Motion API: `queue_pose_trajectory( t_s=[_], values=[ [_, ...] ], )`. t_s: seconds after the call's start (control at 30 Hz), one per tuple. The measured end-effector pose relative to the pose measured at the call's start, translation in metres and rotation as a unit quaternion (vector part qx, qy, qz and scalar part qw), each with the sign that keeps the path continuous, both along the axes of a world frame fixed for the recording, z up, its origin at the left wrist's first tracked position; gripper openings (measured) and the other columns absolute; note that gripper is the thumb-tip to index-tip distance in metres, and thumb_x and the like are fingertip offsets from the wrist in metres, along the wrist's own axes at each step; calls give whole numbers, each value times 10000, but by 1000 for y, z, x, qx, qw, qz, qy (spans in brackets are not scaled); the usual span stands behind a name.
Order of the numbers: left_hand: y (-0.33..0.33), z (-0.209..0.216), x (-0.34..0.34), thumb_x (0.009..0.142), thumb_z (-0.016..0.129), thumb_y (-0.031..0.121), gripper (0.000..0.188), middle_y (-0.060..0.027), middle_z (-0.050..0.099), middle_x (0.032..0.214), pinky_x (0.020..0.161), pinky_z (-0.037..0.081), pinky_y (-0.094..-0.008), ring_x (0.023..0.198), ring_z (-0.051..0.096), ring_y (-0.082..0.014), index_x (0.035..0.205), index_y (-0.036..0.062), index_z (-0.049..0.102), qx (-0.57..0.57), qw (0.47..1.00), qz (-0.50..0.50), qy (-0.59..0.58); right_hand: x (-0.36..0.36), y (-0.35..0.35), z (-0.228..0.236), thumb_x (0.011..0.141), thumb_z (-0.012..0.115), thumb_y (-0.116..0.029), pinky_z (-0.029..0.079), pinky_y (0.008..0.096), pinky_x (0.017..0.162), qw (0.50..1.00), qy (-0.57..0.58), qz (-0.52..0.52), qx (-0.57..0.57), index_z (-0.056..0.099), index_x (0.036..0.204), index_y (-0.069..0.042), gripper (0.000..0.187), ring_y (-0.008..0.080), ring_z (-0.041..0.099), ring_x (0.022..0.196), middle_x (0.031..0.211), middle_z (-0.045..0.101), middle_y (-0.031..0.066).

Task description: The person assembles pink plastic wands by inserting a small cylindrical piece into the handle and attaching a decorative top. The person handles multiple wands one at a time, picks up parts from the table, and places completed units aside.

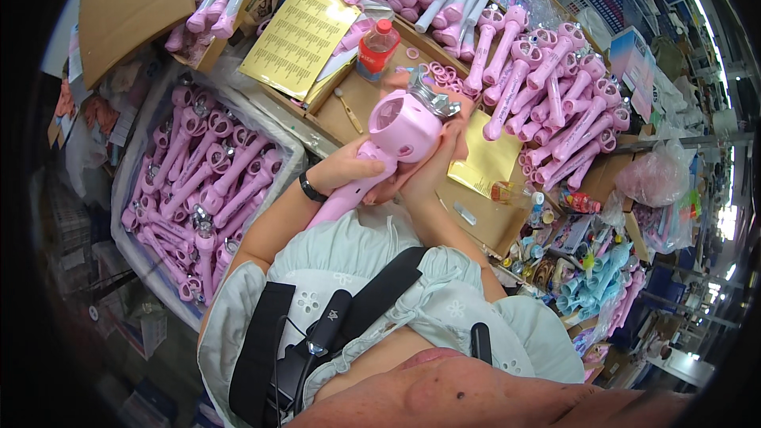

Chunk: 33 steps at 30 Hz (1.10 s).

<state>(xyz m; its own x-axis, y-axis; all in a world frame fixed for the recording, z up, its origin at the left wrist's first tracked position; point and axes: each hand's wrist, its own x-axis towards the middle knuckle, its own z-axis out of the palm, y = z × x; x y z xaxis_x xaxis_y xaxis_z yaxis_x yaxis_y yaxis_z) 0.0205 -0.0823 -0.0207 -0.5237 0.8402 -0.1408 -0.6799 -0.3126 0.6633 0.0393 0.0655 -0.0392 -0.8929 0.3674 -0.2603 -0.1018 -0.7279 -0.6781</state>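
Note:
A pink toy wand (408, 133) with a wide ring-shaped head and a silver crown (434, 97) is held up close in front of my chest, its handle slanting down toward my left forearm. My left hand (349, 165) is closed around the upper handle, thumb lying across it. Cupped under and behind the head is my right hand (438, 160), closed against it near the crown; the wand hides some of its fingers. Beneath both hands is a shallow cardboard tray (329, 119), where several small pink rings (441, 77) lie beyond the crown.
At the left stands a lined bin (295, 160) full of similar pink wands. More wands (547, 87) are heaped at the far right. A red-capped bottle (378, 51), printed yellow sheets (300, 40) and a brush (347, 109) lie around the tray. Light-blue parts (594, 281) sit at right.

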Motion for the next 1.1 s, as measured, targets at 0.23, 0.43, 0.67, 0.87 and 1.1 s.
queue_pose_trajectory(
  t_s=[0.23,0.43,0.67,0.87,1.1],
  values=[
    [2,-1,1,748,689,409,594,-124,596,797,415,458,-231,494,566,-148,1080,-36,477,73,996,-43,-38,0,-1,51,928,381,-491,443,324,863,998,11,32,50,391,1151,-104,447,176,517,1000,1082,487,65],
    [4,0,0,724,695,453,655,-131,598,816,424,455,-220,513,570,-149,1093,-41,472,107,991,-43,-61,4,0,40,928,417,-458,450,315,836,998,-19,56,20,400,1087,-108,385,160,518,966,1033,491,61],
    [5,26,5,737,711,287,607,-136,569,1040,772,470,-278,917,581,-176,1159,-42,424,-310,890,152,297,2,21,29,898,536,-364,407,193,530,981,-55,97,156,551,902,-92,272,51,505,673,800,541,-10],
    [-11,25,-2,674,753,334,755,-192,563,1060,738,491,-285,829,626,-233,1208,-64,398,-210,958,39,193,6,-6,14,930,448,-360,488,284,662,986,38,-31,159,497,1031,-70,312,157,578,816,941,566,45],
    [-30,11,-14,700,528,726,934,-197,540,737,272,362,-249,340,458,-182,1212,-41,378,66,985,146,68,-5,14,-30,816,618,-231,466,361,744,875,150,116,445,562,1017,-2,310,261,585,867,982,587,172]
  ],
)
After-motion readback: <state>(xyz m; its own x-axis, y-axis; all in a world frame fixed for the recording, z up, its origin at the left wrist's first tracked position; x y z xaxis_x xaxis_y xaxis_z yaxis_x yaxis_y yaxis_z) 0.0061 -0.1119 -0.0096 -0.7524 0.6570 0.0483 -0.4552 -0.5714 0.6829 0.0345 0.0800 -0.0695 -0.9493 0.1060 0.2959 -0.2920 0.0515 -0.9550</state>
